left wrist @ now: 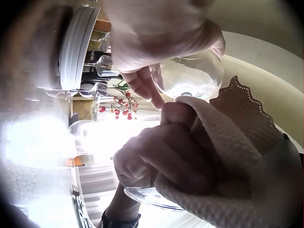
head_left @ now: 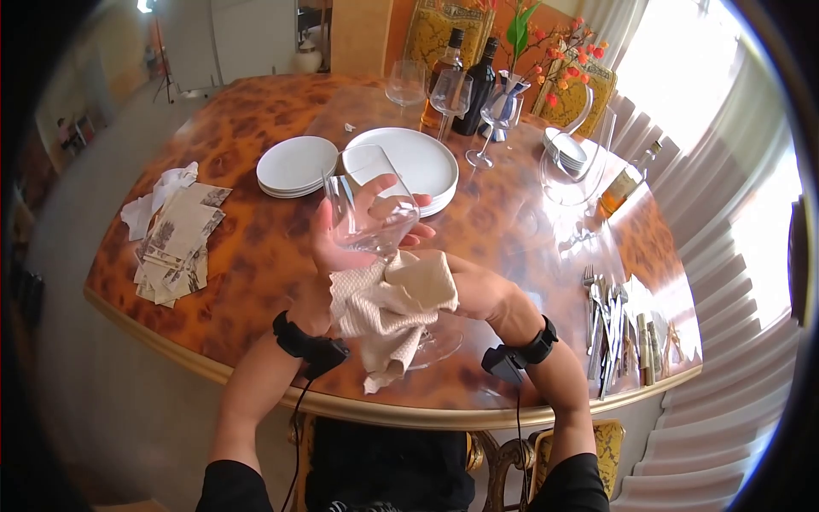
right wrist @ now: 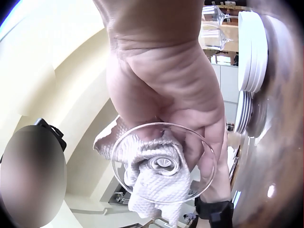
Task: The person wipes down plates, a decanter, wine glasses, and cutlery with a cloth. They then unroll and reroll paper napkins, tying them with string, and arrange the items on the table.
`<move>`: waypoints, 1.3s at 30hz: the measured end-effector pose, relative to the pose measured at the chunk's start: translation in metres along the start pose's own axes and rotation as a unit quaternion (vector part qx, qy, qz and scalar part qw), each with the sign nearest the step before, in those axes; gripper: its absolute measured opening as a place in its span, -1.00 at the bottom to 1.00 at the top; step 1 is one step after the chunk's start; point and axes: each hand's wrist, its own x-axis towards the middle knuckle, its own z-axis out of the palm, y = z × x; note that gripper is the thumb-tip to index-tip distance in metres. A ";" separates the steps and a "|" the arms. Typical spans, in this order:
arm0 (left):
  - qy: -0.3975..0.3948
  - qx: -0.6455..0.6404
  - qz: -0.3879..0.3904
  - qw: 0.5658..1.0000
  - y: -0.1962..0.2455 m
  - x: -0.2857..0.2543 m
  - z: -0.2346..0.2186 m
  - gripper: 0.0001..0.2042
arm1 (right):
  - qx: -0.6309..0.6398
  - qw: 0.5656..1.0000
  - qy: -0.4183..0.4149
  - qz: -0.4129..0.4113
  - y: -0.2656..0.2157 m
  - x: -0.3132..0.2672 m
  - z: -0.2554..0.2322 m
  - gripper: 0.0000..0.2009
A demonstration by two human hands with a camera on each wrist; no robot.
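A clear wine glass [head_left: 374, 224] is held tilted above the table, its round foot [head_left: 437, 343] toward the person. The left hand [head_left: 328, 243] cups the bowl, fingers behind the glass; the left wrist view shows this hand [left wrist: 164, 35] against the bowl [left wrist: 192, 76]. A beige textured cloth [head_left: 388, 311] hangs from the right hand [head_left: 467, 283], which is partly covered by it. In the left wrist view, the right hand's curled fingers [left wrist: 164, 152] grip the cloth around the stem. From the right wrist, the cloth [right wrist: 159, 187] shows through the foot, below the right hand [right wrist: 166, 90].
White plates [head_left: 297, 164] stand in stacks beyond the hands. Napkins [head_left: 179, 243] lie at the left, cutlery [head_left: 604, 328] at the right. Several wine glasses [head_left: 450, 92], dark bottles [head_left: 479, 90] and a vase of red-berried branches [head_left: 505, 107] stand at the back.
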 end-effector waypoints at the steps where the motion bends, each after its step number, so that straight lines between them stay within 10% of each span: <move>1: -0.014 -0.004 -0.024 1.000 -0.004 0.001 0.004 -0.01 | 0.040 0.998 0.057 0.006 0.006 0.003 0.005 -0.67; 11: 0.228 0.015 0.005 0.974 -0.015 0.005 0.009 -0.39 | -0.245 0.939 0.224 -0.095 -0.002 0.015 0.010 -0.73; 28: 0.246 0.167 -0.013 0.955 -0.025 -0.003 0.007 -0.43 | -0.172 0.871 0.374 -0.266 -0.006 0.013 0.002 -0.78; 32: 0.245 0.188 -0.019 0.951 -0.024 -0.001 0.008 -0.47 | -0.315 0.818 0.355 -0.326 -0.003 0.002 -0.009 -0.74; 34: 0.229 0.193 -0.019 0.954 -0.024 -0.002 0.002 -0.48 | 0.194 0.907 0.238 -0.288 0.003 0.003 -0.018 -0.65; 39: 0.229 0.185 -0.038 0.955 -0.023 -0.002 0.002 -0.49 | 0.219 0.891 0.286 -0.275 -0.012 -0.002 -0.006 -0.67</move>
